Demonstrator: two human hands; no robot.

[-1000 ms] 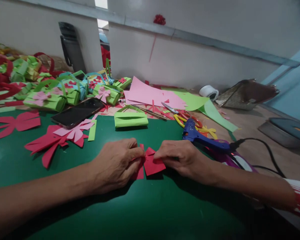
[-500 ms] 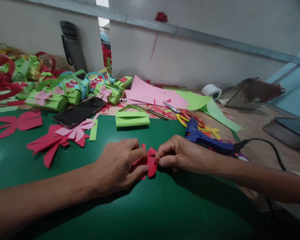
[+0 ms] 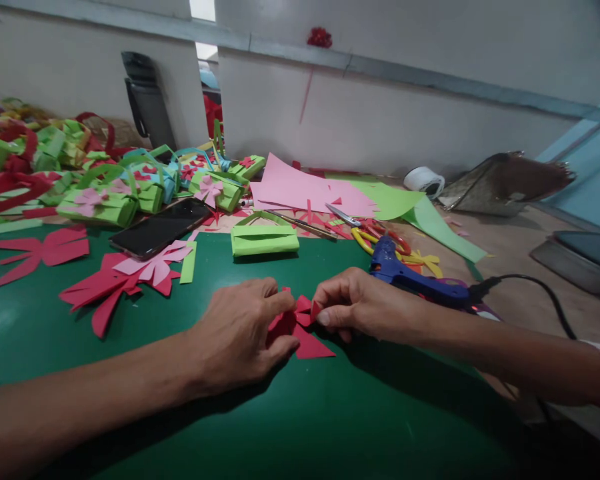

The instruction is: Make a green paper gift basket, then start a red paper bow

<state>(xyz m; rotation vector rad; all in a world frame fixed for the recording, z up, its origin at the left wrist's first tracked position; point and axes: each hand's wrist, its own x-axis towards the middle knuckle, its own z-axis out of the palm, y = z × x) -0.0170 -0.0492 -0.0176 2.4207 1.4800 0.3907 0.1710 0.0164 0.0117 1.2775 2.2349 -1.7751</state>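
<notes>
A red paper bow [image 3: 313, 345] lies on the green table surface between both hands. My left hand [image 3: 245, 327] is closed around its left part, hiding much of it. Thumb and fingers of my right hand [image 3: 347, 307] pinch a petal at its right side, while a lower tip spreads flat toward me. Just beyond the hands sits a small green paper bag [image 3: 265, 241] with a handle. To the left lie red paper cutouts [image 3: 113, 287] and a pink paper cutout [image 3: 155, 262] on top of them.
A blue glue gun [image 3: 405, 275] with a black cord [image 3: 545, 283] rests right of my right hand. Scissors [image 3: 380, 239], pink paper sheets [image 3: 300, 187] and a phone [image 3: 160, 227] lie behind. Finished paper bags [image 3: 100, 203] pile up at left near a bottle [image 3: 150, 100].
My right fingers have shifted their pinch on the red paper, curling a petal inward. A lower pointed tip now shows below the bow. My left hand stays nearly in place.
</notes>
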